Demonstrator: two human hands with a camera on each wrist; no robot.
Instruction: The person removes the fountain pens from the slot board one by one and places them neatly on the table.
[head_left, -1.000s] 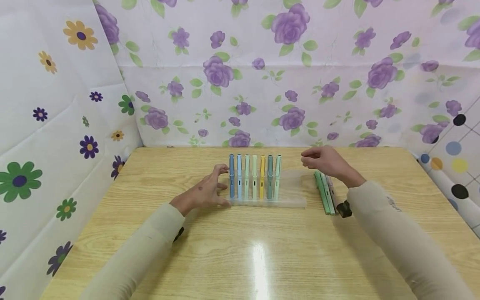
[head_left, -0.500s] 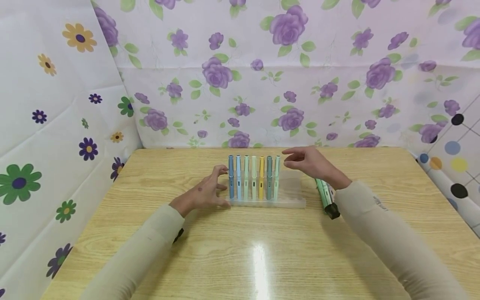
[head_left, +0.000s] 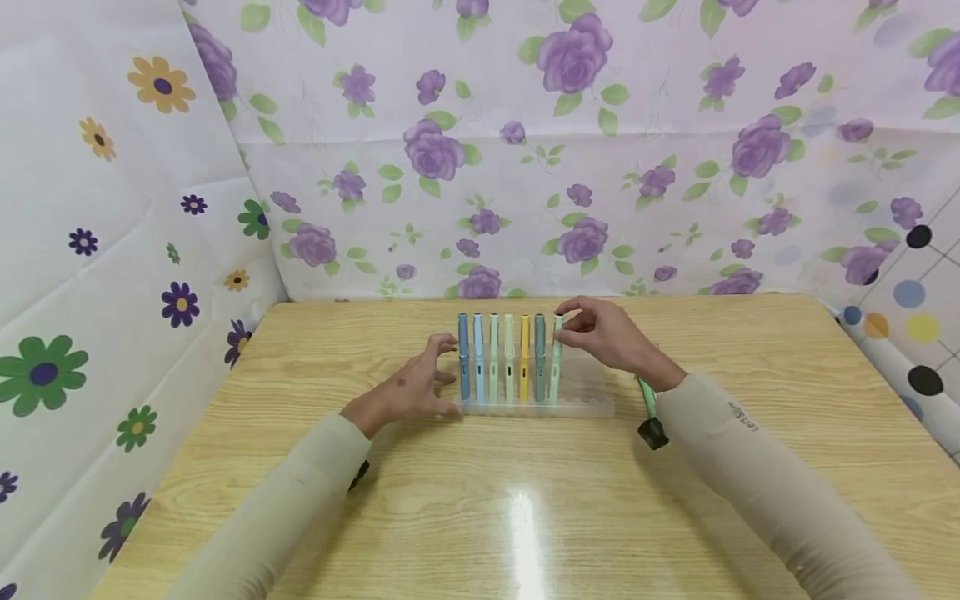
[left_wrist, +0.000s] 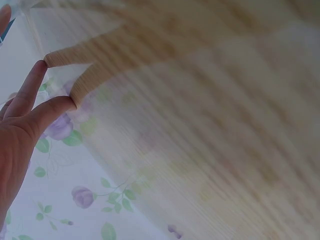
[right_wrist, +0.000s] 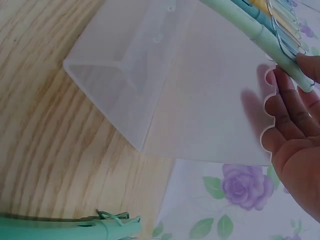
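A clear pen stand [head_left: 588, 379] holds several upright capped pens, running from blue at the left through pale greens and yellow. My left hand [head_left: 405, 392] grips the stand's left end, thumb low at the front edge and forefinger higher up. In the left wrist view, two fingertips of that hand [left_wrist: 20, 130] touch a see-through surface. At the right end of the row, my right hand [head_left: 607, 333] pinches the top of a mint-green pen [head_left: 556, 371]. The right wrist view shows thumb and fingers at this pen's clip end [right_wrist: 257, 32], beside the stand's scalloped edge.
Right of the stand, a loose green pen [head_left: 647, 396] lies on the wooden table [head_left: 420, 500], partly hidden by my right forearm. A black wrist device [head_left: 653, 433] hangs under that sleeve. Flowered cloth [head_left: 487, 167] stands behind the table's far edge.
My right hand has moved left from over the loose pens to the row's right end and now pinches the mint-green pen there. My left hand has stayed at the stand.
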